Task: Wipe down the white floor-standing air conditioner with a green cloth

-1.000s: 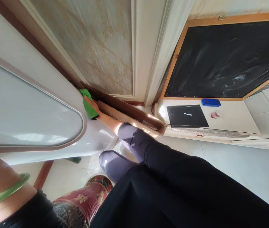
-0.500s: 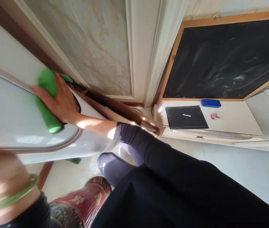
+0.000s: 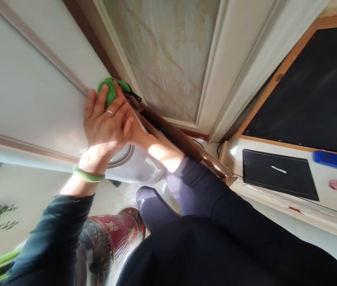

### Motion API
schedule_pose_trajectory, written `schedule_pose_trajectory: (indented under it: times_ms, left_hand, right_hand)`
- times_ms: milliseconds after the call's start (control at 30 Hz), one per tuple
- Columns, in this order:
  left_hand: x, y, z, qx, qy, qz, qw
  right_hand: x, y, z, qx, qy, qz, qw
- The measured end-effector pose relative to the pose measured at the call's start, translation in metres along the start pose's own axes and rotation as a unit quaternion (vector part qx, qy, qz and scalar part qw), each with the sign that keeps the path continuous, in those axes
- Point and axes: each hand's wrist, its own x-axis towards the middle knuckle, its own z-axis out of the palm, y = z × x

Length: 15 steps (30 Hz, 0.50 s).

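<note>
The left hand, with a ring and green bangle, curves its fingers around a bunched green cloth at the far edge of a white curved panel; the right hand sits tight against it, its grip hidden. Nothing shows how much of the panel the cloth has covered. A long cardboard piece runs right of the hands; near left stands a red floral jar, its contents unseen

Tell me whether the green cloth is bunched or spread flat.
Bunched: the green cloth sits in a wad under the fingers of the ringed hand, against the white panel.
</note>
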Motion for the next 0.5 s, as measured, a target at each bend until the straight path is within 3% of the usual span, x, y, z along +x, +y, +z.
schedule_pose_trajectory:
  times_ms: [100,167,300,433,500]
  left_hand:
    - [0.004,-0.004,0.001,0.01,-0.016,-0.01,1.0]
    - [0.003,-0.003,0.001,0.021,-0.013,-0.017,1.0]
    - [0.001,0.002,-0.003,0.049,-0.045,-0.002,0.998]
    - [0.002,0.004,-0.012,0.089,-0.105,0.018,0.99]
    - [0.003,0.006,-0.016,0.105,-0.126,0.021,0.986]
  right_hand:
    - [-0.04,0.029,-0.006,0.02,-0.005,-0.081,0.996]
    - [-0.089,0.06,-0.012,0.026,-0.021,-0.102,0.994]
    - [-0.222,0.147,-0.025,-0.088,-0.04,0.074,0.993]
    - [-0.332,0.236,-0.054,-0.236,-0.031,0.345,0.908]
    - [-0.355,0.258,-0.07,-0.24,-0.116,0.418,0.868]
